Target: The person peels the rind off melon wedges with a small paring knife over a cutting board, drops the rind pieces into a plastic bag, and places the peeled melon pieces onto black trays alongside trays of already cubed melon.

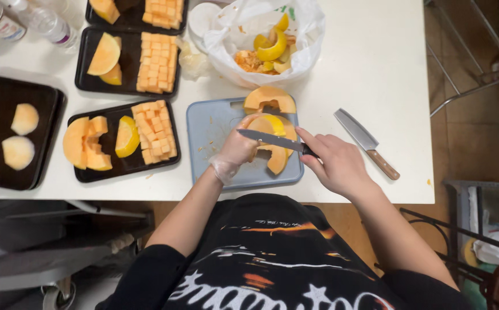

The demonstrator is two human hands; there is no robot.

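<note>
Four trays (124, 166) at left already hold cut melon. On the board (215, 135), the gloved left hand (237, 150) grips a wedge (273, 140); the right hand (335, 163) closes round a knife (272, 139) slicing it. Another wedge (269, 99) waits behind.

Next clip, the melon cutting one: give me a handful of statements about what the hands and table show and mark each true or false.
1. The right hand holds a knife across a melon wedge. True.
2. The left hand is bare. False: it wears a thin clear glove.
3. A second knife lies on the table, right of the cutting board. True.
4. The plastic bag is empty. False: it holds rinds and scraps.
5. The black trays hold melon cubes. True for three of them; the leftmost holds two rounded pieces.
</note>
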